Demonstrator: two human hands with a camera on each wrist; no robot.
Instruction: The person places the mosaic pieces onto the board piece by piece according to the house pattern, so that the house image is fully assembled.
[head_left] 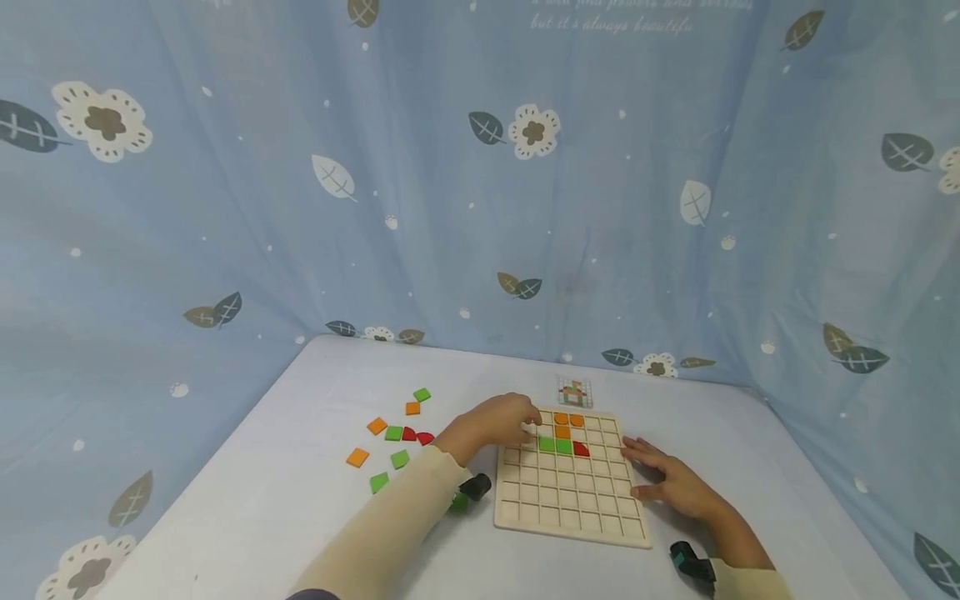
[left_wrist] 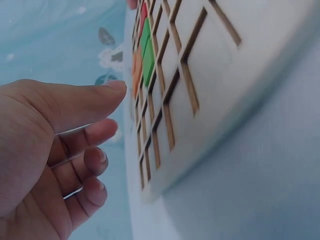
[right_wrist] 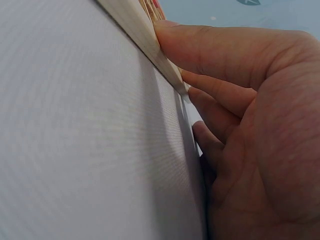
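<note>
A pale wooden grid board [head_left: 566, 502] lies on the white table. Over its far left cells is my left hand [head_left: 504, 418], thumb apart from the loosely bent fingers and nothing showing between them. The thumb [left_wrist: 95, 102] stretches toward the grid in the left wrist view. Set in the cells are two rounded orange pieces [head_left: 561, 418], an orange square [head_left: 562, 432], two green squares [head_left: 564, 447] and a red quarter-round piece [head_left: 581, 449]. My right hand [head_left: 678, 485] rests at the board's right edge, its thumb [right_wrist: 210, 50] touching the rim and its fingers loosely extended.
Loose orange squares [head_left: 357, 457], green squares [head_left: 379, 482] and red pieces [head_left: 425, 438] are scattered left of the board. A small patterned card [head_left: 575, 392] lies beyond its far edge. A blue leaf-print curtain [head_left: 450, 208] hangs behind the table.
</note>
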